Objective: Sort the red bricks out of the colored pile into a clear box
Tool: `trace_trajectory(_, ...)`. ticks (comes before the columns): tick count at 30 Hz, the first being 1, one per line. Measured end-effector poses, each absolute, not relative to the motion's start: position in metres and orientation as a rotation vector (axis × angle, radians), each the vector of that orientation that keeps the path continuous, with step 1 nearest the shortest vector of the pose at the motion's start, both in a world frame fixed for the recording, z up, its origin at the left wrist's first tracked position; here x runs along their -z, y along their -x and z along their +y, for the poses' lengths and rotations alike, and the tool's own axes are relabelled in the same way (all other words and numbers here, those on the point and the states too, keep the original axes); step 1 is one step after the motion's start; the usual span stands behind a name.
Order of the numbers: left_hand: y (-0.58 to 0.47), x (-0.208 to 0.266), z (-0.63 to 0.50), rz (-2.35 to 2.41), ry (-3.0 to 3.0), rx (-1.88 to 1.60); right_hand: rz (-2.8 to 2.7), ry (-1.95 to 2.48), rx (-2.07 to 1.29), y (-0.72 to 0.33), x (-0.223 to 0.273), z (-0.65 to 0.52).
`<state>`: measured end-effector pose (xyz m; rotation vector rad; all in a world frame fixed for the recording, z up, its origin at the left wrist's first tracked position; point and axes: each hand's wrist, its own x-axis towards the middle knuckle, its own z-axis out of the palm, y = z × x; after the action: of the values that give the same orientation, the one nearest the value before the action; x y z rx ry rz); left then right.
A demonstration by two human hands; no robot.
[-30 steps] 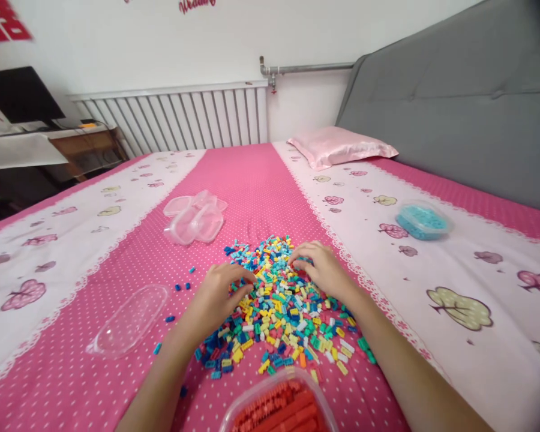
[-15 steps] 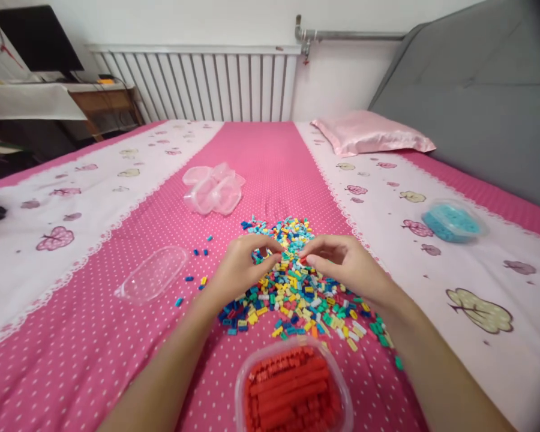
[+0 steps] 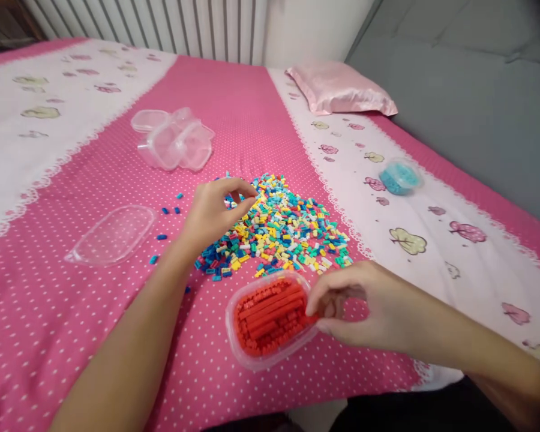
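Observation:
A clear plastic container (image 3: 230, 324) holds red building bricks (image 3: 270, 318), some joined into long bars. At its right rim, my right hand (image 3: 360, 306) pinches a small red brick (image 3: 312, 315) between thumb and fingers. My left hand (image 3: 216, 210) hovers at the left side of a heap of small mixed-colour building bricks (image 3: 283, 228). Its thumb and fingertips come together; whatever is between them is too small to make out. Blue, yellow, green, white and pink bricks show in the heap.
Several clear containers (image 3: 175, 141) sit together at the back left. A transparent lid (image 3: 112, 234) lies on the left, with a few stray blue bricks (image 3: 162, 236) beside it. A container of light-blue bricks (image 3: 400, 177) stands right, near a pink pillow (image 3: 339, 90).
My right hand has moved from the heap toward me, to the red-brick container, with a red brick. My left hand stays by the heap. The camera view has tilted down and turned.

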<state>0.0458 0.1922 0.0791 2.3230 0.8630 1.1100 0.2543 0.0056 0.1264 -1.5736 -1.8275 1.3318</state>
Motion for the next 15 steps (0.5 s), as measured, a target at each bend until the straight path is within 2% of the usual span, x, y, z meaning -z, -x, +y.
trace_trajectory(6,-0.044,-0.077,0.194,0.881,-2.329,-1.151,-2.209,1.54,-0.836,-0.237,-0.119,-0.002)
trace_trajectory(15,-0.043,-0.079,0.193,0.882,-2.339,-1.156,-2.276,1.598,-0.782,-0.233,-0.109,-0.005)
